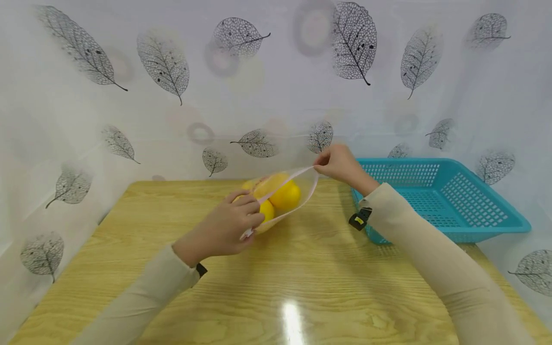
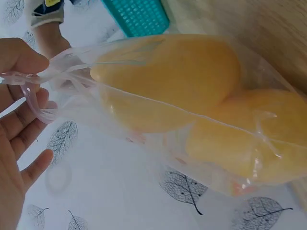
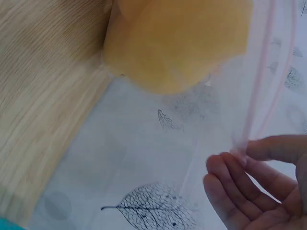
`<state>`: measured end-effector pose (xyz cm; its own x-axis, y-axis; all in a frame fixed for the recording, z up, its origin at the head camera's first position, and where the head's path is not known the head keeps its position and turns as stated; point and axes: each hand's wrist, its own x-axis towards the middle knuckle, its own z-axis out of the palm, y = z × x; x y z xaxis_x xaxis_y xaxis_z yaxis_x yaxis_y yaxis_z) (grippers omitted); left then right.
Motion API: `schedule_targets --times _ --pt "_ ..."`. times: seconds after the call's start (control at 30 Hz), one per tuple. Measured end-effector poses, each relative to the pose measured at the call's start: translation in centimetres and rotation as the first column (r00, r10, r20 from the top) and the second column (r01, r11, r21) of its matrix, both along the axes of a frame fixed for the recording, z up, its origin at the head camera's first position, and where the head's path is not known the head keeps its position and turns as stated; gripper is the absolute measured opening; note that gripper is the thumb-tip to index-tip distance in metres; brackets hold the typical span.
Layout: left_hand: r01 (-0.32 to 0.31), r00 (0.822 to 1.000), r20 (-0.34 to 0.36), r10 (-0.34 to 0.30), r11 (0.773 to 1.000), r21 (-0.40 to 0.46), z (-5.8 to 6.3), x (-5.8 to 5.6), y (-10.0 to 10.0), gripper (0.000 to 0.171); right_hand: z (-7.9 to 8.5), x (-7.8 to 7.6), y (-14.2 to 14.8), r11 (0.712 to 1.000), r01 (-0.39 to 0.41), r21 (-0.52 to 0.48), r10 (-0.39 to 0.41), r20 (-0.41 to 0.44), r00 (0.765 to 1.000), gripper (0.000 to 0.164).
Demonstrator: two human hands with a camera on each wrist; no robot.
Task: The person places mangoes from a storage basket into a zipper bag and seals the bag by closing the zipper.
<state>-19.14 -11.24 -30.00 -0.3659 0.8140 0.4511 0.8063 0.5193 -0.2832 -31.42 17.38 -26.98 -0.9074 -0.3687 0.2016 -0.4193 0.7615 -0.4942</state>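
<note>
A clear zip bag [image 1: 307,189] with a pinkish seal strip lies toward the back of the table, its mouth spread apart. Inside are several yellow fruits [image 1: 285,195], looking like lemons, though the kind is not certain; two large ones [image 2: 177,81] fill the left wrist view. My left hand [image 1: 226,223] pinches the near corner of the bag's mouth between thumb and fingers, around the zip slider. With thumb and index fingertip, my right hand [image 1: 340,165] pinches the opposite corner of the mouth, raised above the table; the right wrist view shows this pinch on the strip [image 3: 257,86].
At the right of the wooden table [image 1: 276,287] stands a turquoise plastic basket [image 1: 465,191] with perforated walls, just behind my right forearm. A white curtain [image 1: 267,86] with a leaf print hangs along the table's back edge and sides.
</note>
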Motion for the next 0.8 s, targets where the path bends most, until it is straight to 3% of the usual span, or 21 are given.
schedule_targets --times 0.2,0.33,0.47,0.6,0.8 --pt "0.056 0.998 -0.007 -0.055 0.994 0.093 -0.6 -0.2 -0.9 0.017 -0.1 1.4 1.4 0.984 -0.142 0.110 0.141 0.014 0.990 0.023" --pt "0.068 0.998 -0.026 -0.065 0.984 0.164 -1.0 -0.1 -1.5 0.017 -0.9 2.3 1.8 0.969 -0.195 0.152 0.210 -0.085 0.974 0.028" --pt "0.039 0.999 -0.011 -0.038 0.968 0.246 -1.6 0.2 -2.1 0.019 -1.6 2.9 1.9 0.968 -0.178 0.179 0.212 -0.194 0.958 0.027" --pt "0.003 0.999 0.038 -0.016 0.943 0.332 -2.0 0.4 -2.3 0.020 -2.0 3.2 2.0 0.973 -0.131 0.189 0.175 -0.237 0.956 0.018" --pt "-0.062 0.998 0.048 0.048 0.935 0.348 -2.2 0.7 -2.5 0.024 -2.3 3.2 2.1 0.965 -0.107 0.241 0.180 -0.303 0.936 0.018"
